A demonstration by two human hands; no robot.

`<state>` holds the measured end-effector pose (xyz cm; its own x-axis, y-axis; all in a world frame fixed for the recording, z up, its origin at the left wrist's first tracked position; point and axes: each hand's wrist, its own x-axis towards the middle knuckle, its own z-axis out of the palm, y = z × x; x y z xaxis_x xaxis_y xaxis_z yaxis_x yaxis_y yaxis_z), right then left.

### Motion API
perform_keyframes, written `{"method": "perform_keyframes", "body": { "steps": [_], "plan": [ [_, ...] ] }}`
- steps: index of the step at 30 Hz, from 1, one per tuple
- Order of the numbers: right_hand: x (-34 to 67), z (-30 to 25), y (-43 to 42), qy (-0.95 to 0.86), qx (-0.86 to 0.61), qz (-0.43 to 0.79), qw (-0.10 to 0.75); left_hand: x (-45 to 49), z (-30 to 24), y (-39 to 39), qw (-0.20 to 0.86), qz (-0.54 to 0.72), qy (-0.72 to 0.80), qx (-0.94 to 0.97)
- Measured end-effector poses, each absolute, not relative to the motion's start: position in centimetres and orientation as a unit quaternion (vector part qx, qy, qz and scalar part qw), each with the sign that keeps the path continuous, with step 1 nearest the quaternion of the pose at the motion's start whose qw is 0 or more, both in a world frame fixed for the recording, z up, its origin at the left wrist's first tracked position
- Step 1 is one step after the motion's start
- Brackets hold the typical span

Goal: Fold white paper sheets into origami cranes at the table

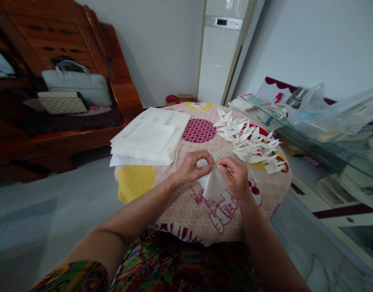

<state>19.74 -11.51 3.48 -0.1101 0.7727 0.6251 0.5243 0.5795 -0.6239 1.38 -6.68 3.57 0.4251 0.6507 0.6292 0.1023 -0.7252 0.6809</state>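
Note:
Between my two hands is a folded sheet of white paper (pixel 216 183), with a pointed flap hanging down toward me. My left hand (pixel 196 165) pinches its edge between thumb and forefinger. Pressed close from the other side, my right hand (pixel 235 175) also pinches the paper, its fingertips meeting the left ones. Just beyond my right hand, several folded white paper cranes (pixel 249 140) lie in a cluster. To the left sits a thick stack of printed paper sheets (pixel 146 136), with a smaller blank sheet on top.
A patterned cloth (pixel 165 202) covers the round table. On the right stands a glass-topped cabinet (pixel 320 152) with plastic bags and papers. A wooden bench (pixel 83 136) holding bags is at the left, and a tall white air conditioner (pixel 218 61) is behind.

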Motion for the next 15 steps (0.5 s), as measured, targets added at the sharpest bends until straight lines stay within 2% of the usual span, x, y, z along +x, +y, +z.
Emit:
{"method": "perform_keyframes", "body": {
  "steps": [4,8,15],
  "plan": [
    [19.43,3.73,-11.59,-0.712,-0.44,0.172,0.519,1.5,3.64,-6.95,0.274,0.498,0.235,0.788],
    [19.31,3.51,-11.65,-0.695,-0.427,0.234,0.529,1.62,3.66,-6.97,0.317,0.507,0.244,0.763],
    [19.04,3.52,-12.05,-0.659,-0.426,0.231,0.575,1.79,3.58,-6.74,0.398,0.529,0.266,0.701]
  ]
}}
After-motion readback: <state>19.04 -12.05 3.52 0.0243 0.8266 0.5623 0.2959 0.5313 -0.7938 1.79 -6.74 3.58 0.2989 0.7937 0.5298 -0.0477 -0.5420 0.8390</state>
